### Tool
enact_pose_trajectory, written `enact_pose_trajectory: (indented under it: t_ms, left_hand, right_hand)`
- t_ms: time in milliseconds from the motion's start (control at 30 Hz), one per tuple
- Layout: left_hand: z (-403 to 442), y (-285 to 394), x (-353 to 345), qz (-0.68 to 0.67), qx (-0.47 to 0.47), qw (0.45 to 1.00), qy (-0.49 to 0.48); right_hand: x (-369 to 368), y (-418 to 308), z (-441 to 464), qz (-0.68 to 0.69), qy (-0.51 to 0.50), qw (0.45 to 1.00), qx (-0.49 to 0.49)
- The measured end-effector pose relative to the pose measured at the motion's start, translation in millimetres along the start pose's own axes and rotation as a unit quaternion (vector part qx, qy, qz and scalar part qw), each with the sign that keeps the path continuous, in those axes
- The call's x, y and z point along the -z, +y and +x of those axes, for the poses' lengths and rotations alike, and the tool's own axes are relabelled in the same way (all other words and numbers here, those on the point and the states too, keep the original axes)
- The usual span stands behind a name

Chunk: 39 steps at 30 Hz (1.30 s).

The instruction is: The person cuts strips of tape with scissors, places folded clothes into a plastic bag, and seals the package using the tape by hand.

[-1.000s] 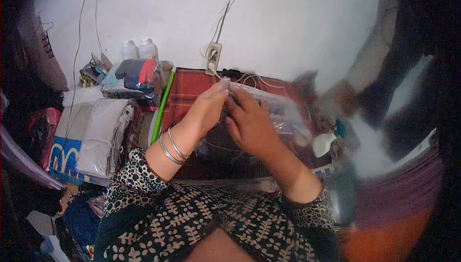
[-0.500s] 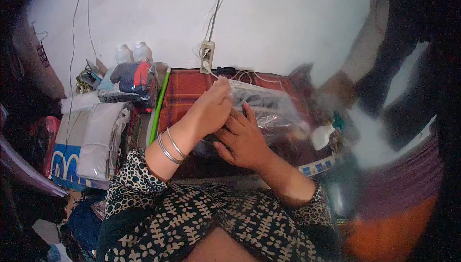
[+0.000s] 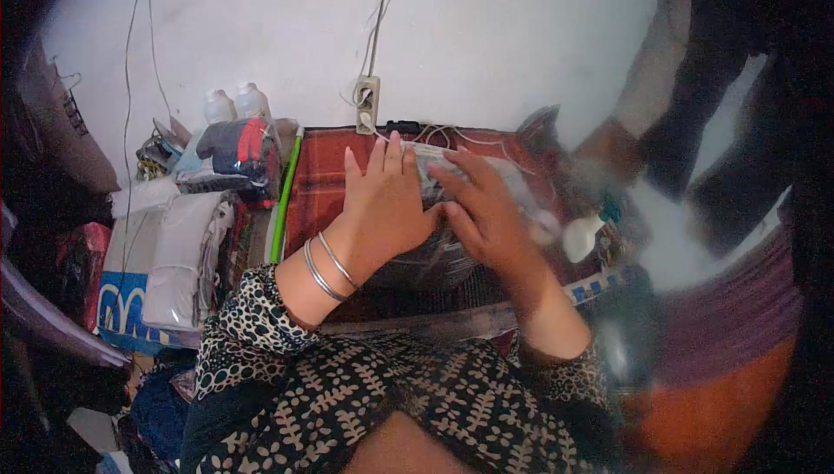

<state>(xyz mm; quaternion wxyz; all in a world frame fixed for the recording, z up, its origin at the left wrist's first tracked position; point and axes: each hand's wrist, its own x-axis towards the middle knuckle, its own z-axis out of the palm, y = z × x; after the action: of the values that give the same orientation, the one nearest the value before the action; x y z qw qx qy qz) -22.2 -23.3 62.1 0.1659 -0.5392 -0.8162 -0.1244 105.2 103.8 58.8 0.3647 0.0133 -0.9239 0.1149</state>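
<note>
A clear plastic packet (image 3: 434, 267) with something dark inside lies on the red plaid cloth (image 3: 320, 165) in front of me. My left hand (image 3: 382, 205), with two silver bangles at the wrist, is over the packet's left part, its fingers spread and stretched forward. Over the middle of the packet is my right hand (image 3: 486, 205), fingers apart and slightly bent. The thumbs nearly meet. Neither hand grips anything that I can see, and both cover much of the plastic. Whether the palms press on it I cannot tell.
Left of the cloth runs a green stick (image 3: 285, 205). Beyond it are bagged folded clothes (image 3: 239, 152), a folded grey garment (image 3: 184, 257) and two white bottles (image 3: 252, 100). A power strip (image 3: 367, 105) hangs on the wall. A white bottle-like object (image 3: 580, 238) stands at right.
My hands, close together before, have moved apart. The left fingers have spread out, and the right hand has shifted right and forward. The view has tilted slightly.
</note>
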Motion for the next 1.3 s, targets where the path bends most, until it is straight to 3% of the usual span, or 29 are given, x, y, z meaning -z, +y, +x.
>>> enact_pose_trajectory:
  t_ms: [33, 267, 333, 400, 633, 667, 733, 767, 800, 867, 900, 933, 967, 1033, 1100, 1133, 1200, 1300]
  left_hand:
    - [0, 0, 0, 0.000, -0.003, 1.000, 0.000]
    - [2, -19, 1, -0.079, -0.009, 0.996, -0.031]
    - [-5, -29, -1, -0.124, -0.026, 0.992, -0.027]
    - [-15, -34, 3, -0.137, -0.089, 0.984, 0.070]
    - [-28, -26, -1, -0.039, -0.145, 0.987, 0.056]
    - [-27, -38, 7, -0.041, -0.109, 0.991, 0.069]
    - [-26, -40, 8, -0.017, -0.091, 0.994, 0.052]
    - [-28, -43, 7, -0.018, -0.090, 0.995, 0.048]
    - [-31, -48, 4, -0.028, -0.096, 0.993, 0.060]
    - [-34, -57, 4, -0.051, -0.106, 0.991, 0.066]
    - [12, 15, -19, 0.003, -0.073, 0.995, 0.065]
    - [22, 26, -15, 0.013, -0.064, 0.995, 0.077]
    - [29, 36, -18, 0.008, -0.063, 0.995, 0.074]
    - [22, 22, -14, -0.049, 0.025, 0.995, 0.085]
    - [22, 22, -13, -0.055, 0.009, 0.996, 0.075]
    - [-29, -27, -14, -0.067, -0.012, 0.994, 0.088]
    - [-33, -41, -6, -0.042, -0.023, 0.996, 0.069]
    - [-44, -65, 6, -0.053, -0.043, 0.996, 0.051]
  right_hand:
    - [-3, 2, 2, -0.058, -0.030, 0.997, 0.038]
    - [-14, 1, -5, -0.135, -0.123, 0.983, -0.010]
    - [-16, 0, -9, -0.105, -0.103, 0.989, -0.017]
    - [-17, 0, -10, -0.109, -0.098, 0.989, -0.013]
    - [1, 1, -23, -0.119, -0.053, 0.991, 0.044]
    - [25, -5, -9, -0.146, -0.075, 0.986, 0.031]
    - [60, 9, -39, -0.120, -0.006, 0.993, 0.006]
    - [70, 19, -62, -0.013, 0.081, 0.991, -0.103]
    - [79, 30, -86, 0.090, 0.170, 0.960, -0.203]
    - [113, 74, -157, -0.093, 0.278, 0.901, -0.319]
    - [145, 186, -208, 0.040, 0.348, 0.810, -0.471]
    - [164, 237, -264, 0.038, 0.391, 0.776, -0.494]
    - [179, 277, -326, 0.038, 0.359, 0.751, -0.552]
    - [162, 280, -405, 0.018, 0.316, 0.691, -0.650]
    - [133, 282, -456, 0.085, 0.259, 0.632, -0.725]
    - [89, 212, -467, 0.137, 0.251, 0.609, -0.740]
    - [56, 214, -471, 0.284, 0.294, 0.483, -0.774]
    - [47, 172, -424, 0.396, 0.355, 0.412, -0.740]
